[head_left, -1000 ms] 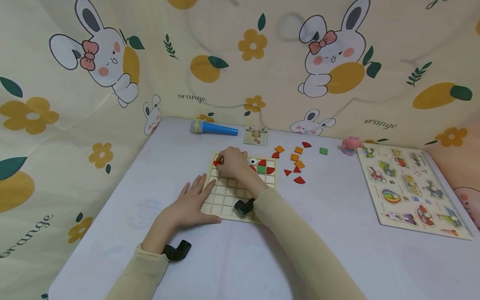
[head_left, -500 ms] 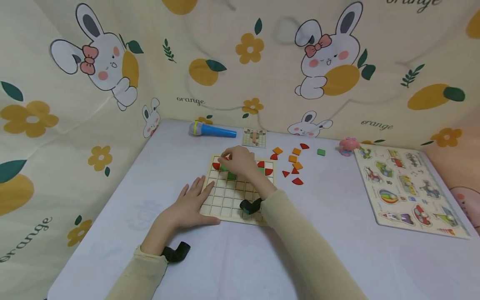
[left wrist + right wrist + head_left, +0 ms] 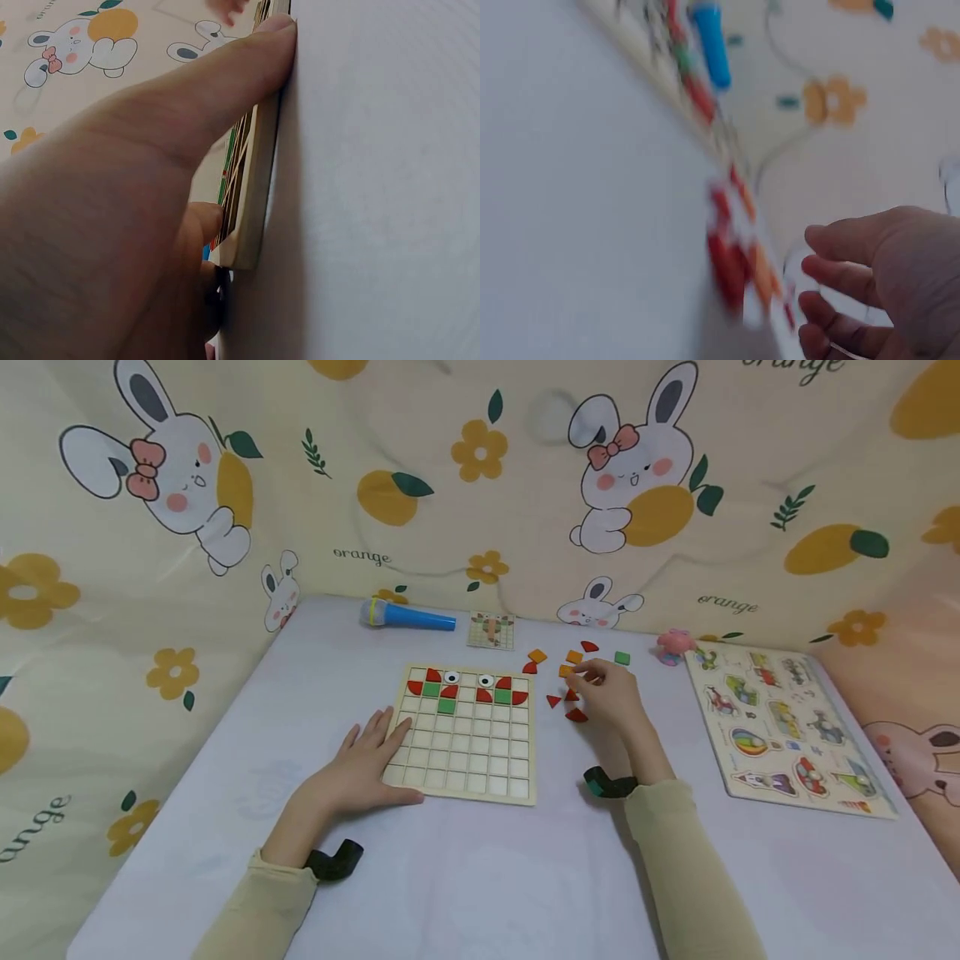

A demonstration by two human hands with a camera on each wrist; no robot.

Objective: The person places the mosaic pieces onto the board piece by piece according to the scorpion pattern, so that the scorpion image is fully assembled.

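My left hand (image 3: 352, 781) lies with spread fingers at the left edge of a wooden grid board (image 3: 465, 743). In the left wrist view its thumb (image 3: 225, 79) rests along the board's side (image 3: 262, 180). Red, green and eye-patterned pieces sit in the board's upper rows, among them a green square (image 3: 447, 706). My right hand (image 3: 615, 697) hovers over loose pieces right of the board, thumb and fingers apart and slightly bent. Nothing shows between them in the right wrist view. Under or beside the fingertips are an orange square (image 3: 566, 671) and a red quarter-round piece (image 3: 576, 716).
More loose pieces lie around, including a green square tile (image 3: 622, 657). Behind the board are a blue toy microphone (image 3: 412, 615) and a small pattern card (image 3: 491, 630). To the right, a pink toy (image 3: 675, 645) stands beside a picture puzzle board (image 3: 726, 765).
My right hand has left the upper left of the grid board and moved right to the loose pieces. Red and green pieces it covered now show. The left hand has stayed at the board.
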